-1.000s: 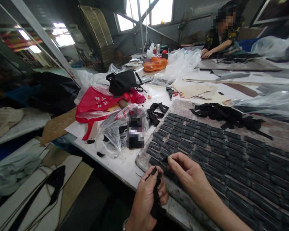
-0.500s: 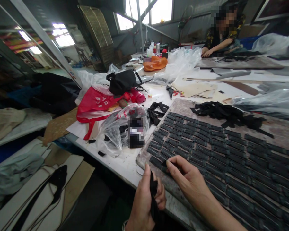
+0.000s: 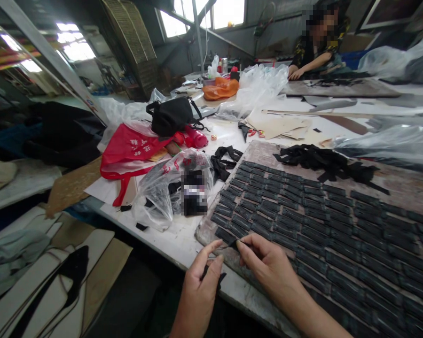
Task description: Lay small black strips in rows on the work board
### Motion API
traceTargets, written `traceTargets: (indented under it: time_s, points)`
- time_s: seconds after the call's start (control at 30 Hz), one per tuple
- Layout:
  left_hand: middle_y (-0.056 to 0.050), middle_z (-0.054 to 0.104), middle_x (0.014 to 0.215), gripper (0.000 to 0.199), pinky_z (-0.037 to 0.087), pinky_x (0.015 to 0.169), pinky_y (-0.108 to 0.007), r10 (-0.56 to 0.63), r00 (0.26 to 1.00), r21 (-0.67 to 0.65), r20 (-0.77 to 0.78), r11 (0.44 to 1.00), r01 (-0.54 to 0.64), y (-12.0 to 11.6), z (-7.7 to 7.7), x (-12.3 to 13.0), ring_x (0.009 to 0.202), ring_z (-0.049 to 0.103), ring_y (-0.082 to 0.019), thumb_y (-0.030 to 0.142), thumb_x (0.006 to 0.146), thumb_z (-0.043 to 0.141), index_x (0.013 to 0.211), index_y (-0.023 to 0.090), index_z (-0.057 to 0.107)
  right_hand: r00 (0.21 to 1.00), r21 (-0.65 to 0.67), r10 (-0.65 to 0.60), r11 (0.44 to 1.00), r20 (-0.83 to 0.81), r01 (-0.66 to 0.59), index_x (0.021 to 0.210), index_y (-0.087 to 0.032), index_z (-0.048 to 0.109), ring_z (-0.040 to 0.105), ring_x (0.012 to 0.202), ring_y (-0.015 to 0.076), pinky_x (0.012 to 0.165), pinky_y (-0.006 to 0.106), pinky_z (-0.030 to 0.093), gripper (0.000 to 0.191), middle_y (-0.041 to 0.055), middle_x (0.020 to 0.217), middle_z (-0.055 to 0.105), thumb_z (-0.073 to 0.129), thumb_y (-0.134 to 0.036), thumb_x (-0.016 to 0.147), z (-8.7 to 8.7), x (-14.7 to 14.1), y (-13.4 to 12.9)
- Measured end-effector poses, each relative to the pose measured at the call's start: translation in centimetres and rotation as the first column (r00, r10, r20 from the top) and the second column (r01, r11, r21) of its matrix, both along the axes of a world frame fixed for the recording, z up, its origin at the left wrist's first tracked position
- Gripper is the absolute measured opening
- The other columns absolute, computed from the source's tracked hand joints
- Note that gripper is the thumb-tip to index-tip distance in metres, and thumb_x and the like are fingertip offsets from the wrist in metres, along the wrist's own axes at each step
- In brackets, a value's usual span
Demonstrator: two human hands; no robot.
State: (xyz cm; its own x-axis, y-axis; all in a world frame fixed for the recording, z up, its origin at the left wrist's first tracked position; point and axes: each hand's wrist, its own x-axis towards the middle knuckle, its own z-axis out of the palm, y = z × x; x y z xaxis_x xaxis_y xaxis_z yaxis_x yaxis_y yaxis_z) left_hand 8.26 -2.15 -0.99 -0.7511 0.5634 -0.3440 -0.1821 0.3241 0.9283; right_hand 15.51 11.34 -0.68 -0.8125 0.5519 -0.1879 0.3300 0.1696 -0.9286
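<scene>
Black fabric is held in my left hand (image 3: 202, 281), its dark end showing past the thumb at the board's near left corner. My right hand (image 3: 264, 260) pinches a small black piece (image 3: 234, 244) between thumb and fingertips, and my left index fingertip reaches close to that piece. Beneath and beyond the hands lies a worn board (image 3: 261, 149), covered with rows of flat black strips (image 3: 282, 210). A loose heap of black fabric strips (image 3: 317, 159) rests on the board's far part.
Left of the board lie a clear plastic bag (image 3: 155, 204), a red bag (image 3: 130, 148), a black bag (image 3: 172, 115) and black scraps (image 3: 225, 159). Farther back are an orange bag (image 3: 220, 88) and a person (image 3: 317, 54) leaning at the table. Cut panels (image 3: 45, 305) sit at lower left.
My left hand has turned and shifted slightly left, its index finger now extended toward the right fingertips. The black fabric in it hangs less in view. My right hand has moved slightly left, still pinching.
</scene>
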Motion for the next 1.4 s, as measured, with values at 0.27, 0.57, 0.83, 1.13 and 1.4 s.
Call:
traceTargets:
  time_s: [0.27, 0.57, 0.83, 1.13, 1.4]
  points:
    - [0.0, 0.056, 0.075, 0.026, 0.039, 0.069, -0.024, -0.058, 0.983, -0.013, -0.177, 0.998, 0.056, 0.3, -0.5, -1.1, 0.076, 0.051, -0.016, 0.042, 0.085, 0.049, 0.087, 0.018, 0.058, 0.999, -0.047, 0.025, 0.999, 0.024, -0.024, 0.07, -0.018, 0.057, 0.048, 0.054, 0.0134, 0.054, 0.024, 0.034, 0.028, -0.0011, 0.056, 0.054, 0.044, -0.038, 0.083, -0.5, -0.4, -1.2]
    - [0.002, 0.052, 0.066, 0.028, 0.037, 0.063, -0.023, -0.115, 0.976, -0.094, -0.184, 0.991, 0.098, 0.7, -1.6, -2.2, 0.067, 0.048, -0.015, 0.044, 0.083, 0.049, 0.074, 0.018, 0.056, 0.984, 0.17, -0.069, 0.985, 0.164, 0.041, 0.067, -0.02, 0.053, 0.046, 0.05, 0.0121, 0.05, 0.022, 0.03, 0.025, -0.0042, 0.052, 0.05, 0.044, -0.037, 0.084, -1.7, 0.0, -1.4]
    - [0.001, 0.056, 0.066, 0.022, 0.037, 0.065, -0.027, -0.181, 0.91, -0.245, -0.374, 0.965, 0.091, 2.1, -1.5, -4.3, 0.066, 0.052, -0.017, 0.039, 0.079, 0.046, 0.072, 0.02, 0.057, 0.972, 0.651, -0.131, 0.759, 0.197, -0.03, 0.068, -0.021, 0.054, 0.054, 0.057, 0.0149, 0.054, 0.025, 0.029, 0.016, -0.0023, 0.06, 0.056, 0.05, -0.025, 0.084, -1.4, -1.4, -1.5]
    - [-0.001, 0.059, 0.069, 0.019, 0.036, 0.064, -0.029, -0.289, 0.881, -0.401, -0.375, 0.907, 0.126, 2.8, -1.7, -5.3, 0.067, 0.054, -0.02, 0.033, 0.078, 0.042, 0.074, 0.022, 0.057, 0.969, 0.788, -0.119, 0.608, 0.218, -0.102, 0.066, -0.022, 0.051, 0.055, 0.059, 0.0174, 0.056, 0.028, 0.028, 0.014, -0.001, 0.061, 0.056, 0.053, -0.018, 0.079, -1.6, -2.2, -1.5]
    - [-0.002, 0.059, 0.068, 0.016, 0.035, 0.063, -0.03, -0.319, 0.871, -0.451, -0.373, 0.883, 0.13, 3.1, -1.7, -5.6, 0.066, 0.054, -0.02, 0.029, 0.08, 0.042, 0.074, 0.021, 0.055, 0.962, 0.812, -0.119, 0.568, 0.244, -0.136, 0.065, -0.021, 0.051, 0.054, 0.059, 0.0163, 0.055, 0.027, 0.027, 0.013, -0.0008, 0.06, 0.055, 0.052, -0.018, 0.078, -1.7, -2.5, -1.5]
